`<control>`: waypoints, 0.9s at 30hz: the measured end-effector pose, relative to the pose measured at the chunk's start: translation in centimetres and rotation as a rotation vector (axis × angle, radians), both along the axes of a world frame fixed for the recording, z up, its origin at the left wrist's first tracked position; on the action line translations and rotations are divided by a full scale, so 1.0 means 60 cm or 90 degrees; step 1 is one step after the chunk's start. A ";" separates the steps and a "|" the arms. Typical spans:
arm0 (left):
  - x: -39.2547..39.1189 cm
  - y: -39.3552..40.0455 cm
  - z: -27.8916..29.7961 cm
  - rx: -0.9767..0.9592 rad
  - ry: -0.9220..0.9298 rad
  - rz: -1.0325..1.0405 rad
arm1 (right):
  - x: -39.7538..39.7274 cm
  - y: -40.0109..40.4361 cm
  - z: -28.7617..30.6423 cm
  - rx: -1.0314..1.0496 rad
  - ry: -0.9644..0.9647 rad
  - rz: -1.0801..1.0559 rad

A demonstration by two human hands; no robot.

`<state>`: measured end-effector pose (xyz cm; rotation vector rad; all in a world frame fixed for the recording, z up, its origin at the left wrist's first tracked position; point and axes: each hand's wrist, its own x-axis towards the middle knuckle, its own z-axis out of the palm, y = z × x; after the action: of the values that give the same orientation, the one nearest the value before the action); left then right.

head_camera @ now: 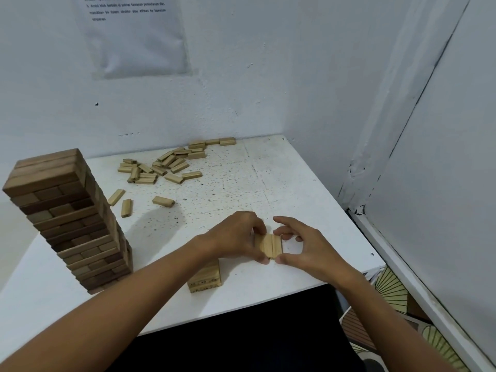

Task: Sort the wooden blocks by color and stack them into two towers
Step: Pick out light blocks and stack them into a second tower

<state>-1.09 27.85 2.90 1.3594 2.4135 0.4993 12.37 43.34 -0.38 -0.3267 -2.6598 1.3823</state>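
Observation:
A tall tower of dark brown blocks (67, 218) stands at the table's left. A short light tower (205, 277) rises near the front edge, partly hidden under my left wrist. On its top lie light blocks (264, 244) side by side. My left hand (236, 237) pinches them from the left with thumb and fingers. My right hand (300, 242) pinches the rightmost light block (276, 245) between thumb and fingers. A heap of loose light blocks (166, 165) lies at the back of the table.
The white speckled table (241, 183) sits in a corner, with walls behind and to the right. Three stray light blocks (126, 208) lie between the dark tower and the heap. A printed sheet (134, 36) hangs on the back wall. Patterned floor shows at lower right.

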 end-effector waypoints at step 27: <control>-0.010 -0.014 -0.009 0.077 -0.117 -0.008 | -0.010 -0.009 0.001 0.066 0.007 -0.001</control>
<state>-1.66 27.00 2.36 1.3129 2.2575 0.7436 11.79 42.78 -0.29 -0.3099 -2.7090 1.2361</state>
